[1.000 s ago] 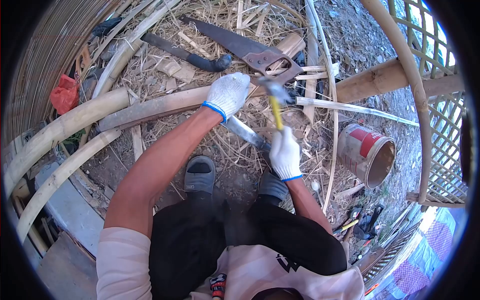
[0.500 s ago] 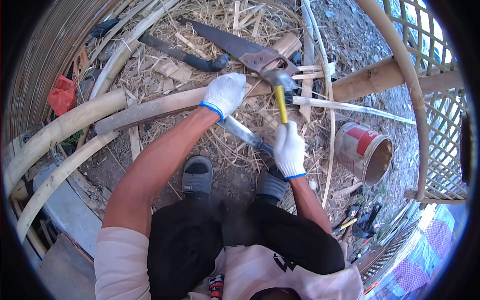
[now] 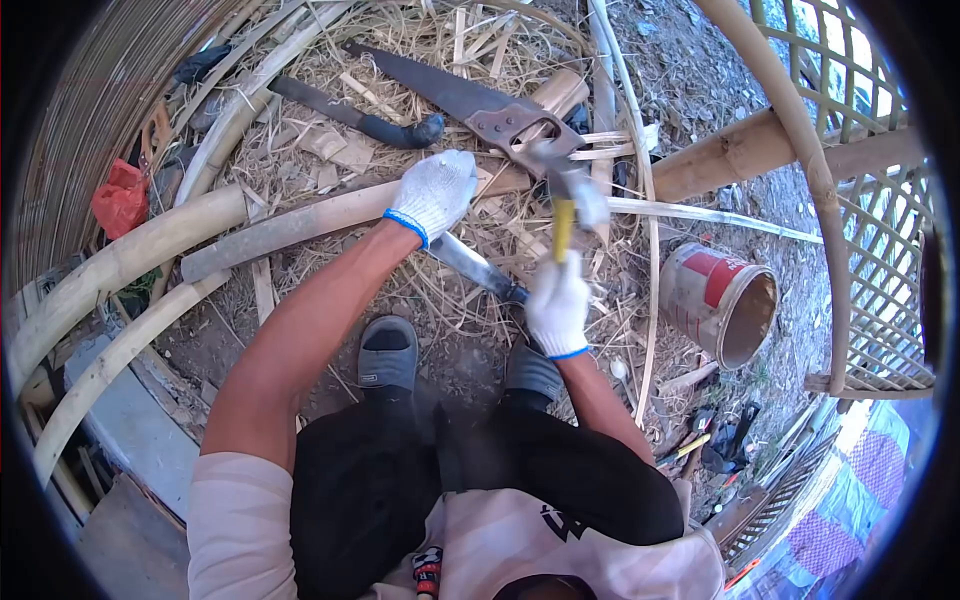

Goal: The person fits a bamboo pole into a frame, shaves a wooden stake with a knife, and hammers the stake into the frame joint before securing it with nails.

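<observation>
My left hand [image 3: 436,190], in a white glove with a blue cuff, is closed at the bamboo pole [image 3: 310,218]; what its fingers grip is hidden. In my right hand [image 3: 560,305], also gloved, is the yellow handle of a hammer [image 3: 570,195], its head blurred. A long blade [image 3: 468,265] with a dark handle lies slanting between my hands, its upper end beside the left glove. Beyond them a hand saw [image 3: 460,100] rests on the shavings, with a dark-handled knife [image 3: 350,115] to its left.
A paint bucket [image 3: 718,305] lies tipped at the right. Thick curved bamboo [image 3: 130,260] and a red plastic bag [image 3: 120,198] are at the left. A woven bamboo lattice [image 3: 880,250] stands at the far right. Two sandalled feet are below the blade.
The hammer head has come lower and nearer to me, and tilts differently. My right hand has shifted a little left and down. The whole view has moved slightly.
</observation>
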`<state>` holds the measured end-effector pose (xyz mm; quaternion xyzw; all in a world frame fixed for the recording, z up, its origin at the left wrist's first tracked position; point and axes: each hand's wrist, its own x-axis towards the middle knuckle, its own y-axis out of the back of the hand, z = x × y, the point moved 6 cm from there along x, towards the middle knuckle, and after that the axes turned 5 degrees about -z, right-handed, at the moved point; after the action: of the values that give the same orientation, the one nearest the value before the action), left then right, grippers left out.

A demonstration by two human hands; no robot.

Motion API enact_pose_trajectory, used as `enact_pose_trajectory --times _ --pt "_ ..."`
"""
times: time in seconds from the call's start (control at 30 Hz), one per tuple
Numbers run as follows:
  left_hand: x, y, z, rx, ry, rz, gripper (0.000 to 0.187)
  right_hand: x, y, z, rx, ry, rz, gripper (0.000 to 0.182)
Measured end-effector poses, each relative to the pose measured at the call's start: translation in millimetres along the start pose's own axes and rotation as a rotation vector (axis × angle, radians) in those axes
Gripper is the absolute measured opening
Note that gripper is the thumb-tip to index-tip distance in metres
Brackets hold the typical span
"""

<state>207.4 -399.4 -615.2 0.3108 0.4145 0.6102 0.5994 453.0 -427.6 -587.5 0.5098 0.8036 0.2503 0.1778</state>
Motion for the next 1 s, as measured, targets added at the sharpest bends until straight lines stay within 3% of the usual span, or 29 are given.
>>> enact_pose_trajectory --times 0.07,0.13,0.23,0.33,0.37,0.47,0.63,0.73,0.77,0.87,1.0 --pt "4.0 2.0 1.4 0.014 -0.001 0.002 0.017 4.7 -21.5 25.1 -0.357 -0.100 -0.285 0.018" --pt "1.6 0.4 0.2 0.025 0.001 -0.005 0.017 10.1 -6.8 5.8 -0.338 -0.120 -0.257 0.018" --pt "2.5 -1.5 -1.7 0.034 -0.010 -0.009 0.015 8.1 11.9 -19.3 -0.063 -0.124 -0.115 0.018" --pt "-1.6 -5.6 -0.8 0.034 0.001 -0.025 0.015 1.7 -1.3 6.6 -0.138 -0.113 -0.109 0.020" --pt "2.4 -5.7 -2.0 0.040 0.010 -0.014 0.015 8.1 -13.3 20.8 -0.352 -0.184 -0.296 0.021" --pt "0.9 -2.9 -3.4 0.039 -0.005 0.033 0.015 16.3 4.7 20.3 -0.416 -0.221 -0.320 0.024" --pt "-2.7 -1.4 0.7 0.062 -0.029 0.001 0.018 6.2 16.1 -7.9 -0.110 -0.101 -0.083 0.016" --pt "-4.5 -5.5 -1.2 0.083 -0.025 0.011 0.018 1.7 0.0 4.1 -0.047 0.015 -0.059 0.017" --pt "-0.9 -6.7 -2.2 0.094 -0.028 0.027 0.018 5.4 -11.9 19.1 -0.217 -0.138 -0.266 0.020" --pt "-1.4 -4.8 -0.3 0.083 -0.035 0.049 0.015 12.4 -3.4 15.8 -0.324 -0.169 -0.299 0.023" --pt "-1.6 -4.9 2.3 0.121 -0.041 0.042 0.016 11.5 9.4 9.0 -0.162 -0.186 -0.199 0.023"
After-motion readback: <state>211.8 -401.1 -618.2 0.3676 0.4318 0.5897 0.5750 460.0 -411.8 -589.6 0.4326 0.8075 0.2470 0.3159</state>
